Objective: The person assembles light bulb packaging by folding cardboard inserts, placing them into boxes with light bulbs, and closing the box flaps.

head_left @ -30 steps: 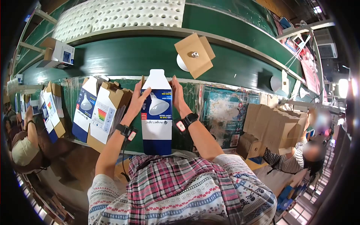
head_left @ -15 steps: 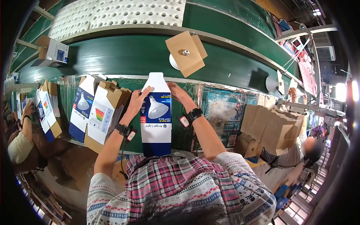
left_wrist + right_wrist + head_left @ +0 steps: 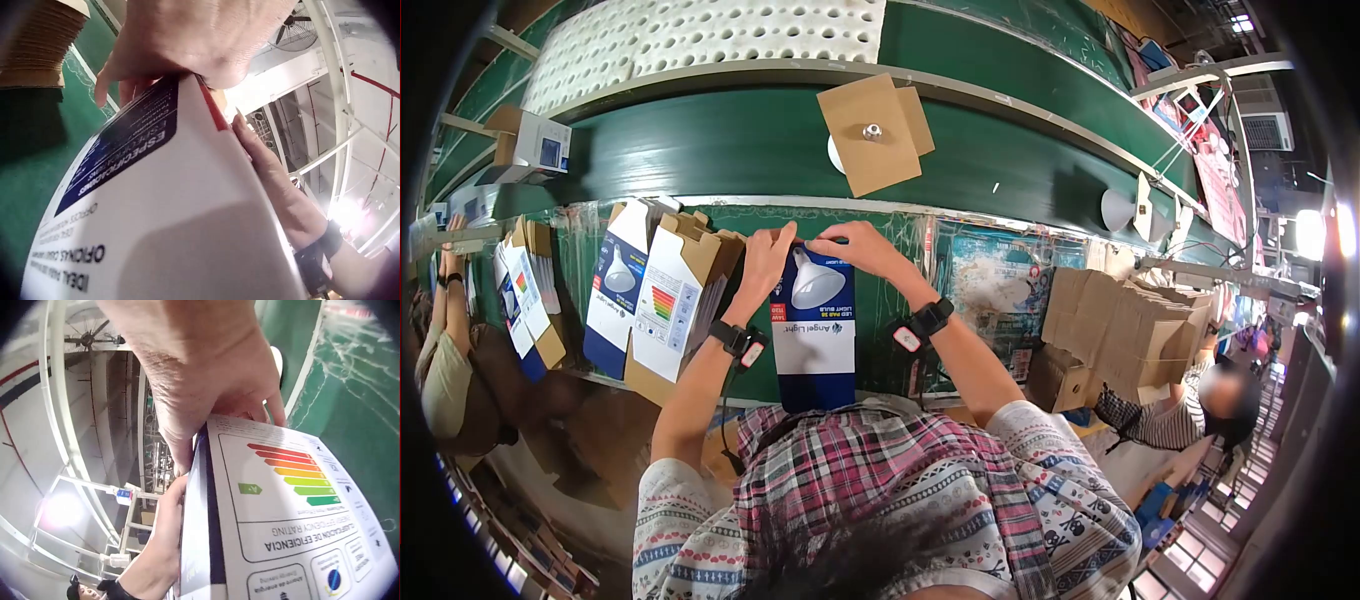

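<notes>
A blue and white light bulb box (image 3: 814,335) stands in front of the person, a reflector bulb printed on its face. At its far end the left hand (image 3: 766,268) grips the left side, thumb by the top edge. Bent over the same end from the right, the right hand (image 3: 865,248) holds the top corner with thumb and fingers. The left wrist view shows a specification panel on the box's side (image 3: 181,206); in the right wrist view an energy rating label (image 3: 294,481) covers the opposite side. The white end flap is hidden under the hands.
On the green conveyor belt (image 3: 700,150) lies a bulb in a cardboard insert (image 3: 870,165). Folded bulb boxes (image 3: 662,305) lean at the left, and brown cardboard inserts (image 3: 1125,335) are stacked at the right. Other people sit at both sides.
The white end flap, upright before, is now out of sight under the hands. The right hand has moved from the box's side onto its top end. The bulb insert has slid left.
</notes>
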A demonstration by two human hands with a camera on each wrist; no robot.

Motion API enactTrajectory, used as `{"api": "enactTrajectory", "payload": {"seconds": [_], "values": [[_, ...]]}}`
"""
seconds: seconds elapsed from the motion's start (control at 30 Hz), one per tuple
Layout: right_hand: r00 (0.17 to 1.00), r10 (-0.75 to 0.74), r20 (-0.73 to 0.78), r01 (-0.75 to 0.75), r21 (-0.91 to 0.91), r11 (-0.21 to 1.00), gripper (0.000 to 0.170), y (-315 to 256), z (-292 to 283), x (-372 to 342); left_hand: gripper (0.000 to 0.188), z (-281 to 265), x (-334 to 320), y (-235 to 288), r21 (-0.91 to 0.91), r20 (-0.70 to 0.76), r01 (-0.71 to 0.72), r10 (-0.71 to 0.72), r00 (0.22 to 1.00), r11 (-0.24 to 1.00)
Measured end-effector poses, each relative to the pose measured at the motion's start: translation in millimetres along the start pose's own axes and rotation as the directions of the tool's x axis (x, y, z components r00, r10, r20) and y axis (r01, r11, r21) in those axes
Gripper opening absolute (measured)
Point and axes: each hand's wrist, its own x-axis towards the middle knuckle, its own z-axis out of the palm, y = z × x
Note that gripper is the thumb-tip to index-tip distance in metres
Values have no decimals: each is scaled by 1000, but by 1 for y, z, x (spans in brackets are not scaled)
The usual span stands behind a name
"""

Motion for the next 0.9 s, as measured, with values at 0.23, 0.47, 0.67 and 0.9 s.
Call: {"api": "enactTrajectory", "payload": {"seconds": [0.23, 0.47, 0.67, 0.9], "values": [[946, 227, 230, -221, -52, 974, 58, 20, -9, 14, 58, 5, 6, -3, 77, -66, -13, 18, 998, 997], [999, 44, -19, -37, 253, 967, 41, 11, -3, -7, 45, 4, -12, 2, -208, -91, -90, 73, 993, 974], [966, 39, -256, 46, 319, 947, 38, 29, -3, -35, 49, -35, -93, -17, -253, 245, 154, -90, 965, 955], [930, 18, -367, 42, 156, 987, 48, 21, -9, -29, 66, -38, -153, -5, 32, 352, -67, 52, 935, 997]]}}
